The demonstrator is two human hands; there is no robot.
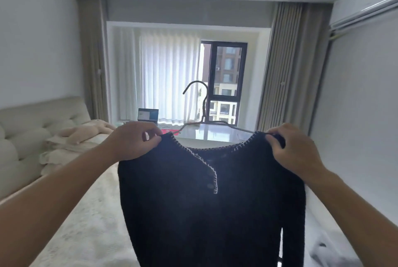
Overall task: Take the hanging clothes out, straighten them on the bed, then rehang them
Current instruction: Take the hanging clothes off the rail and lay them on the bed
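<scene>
Matt black knit cardigan (215, 202), thin dark wire hanger (202, 103), glossy tabletop (215, 133).

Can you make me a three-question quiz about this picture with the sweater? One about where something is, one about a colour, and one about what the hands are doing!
1. Where is the laptop?
A. by the window curtains, past the bed
B. on the floor beside the sofa
C. in the person's lap

2. What colour is the sweater?
A. red
B. black with pale stitched trim
C. yellow

3. What are the left hand and right hand doing?
A. hanging empty
B. both holding the laptop
C. each pinching one shoulder of the sweater, which is on the hanger

Answers:
1 A, its screen glows at the far end in front of the sheer curtains.
2 B, the knit is dark and the neckline edge is light.
3 C, fingers curl on both shoulders and the hook sticks up between them.
</scene>
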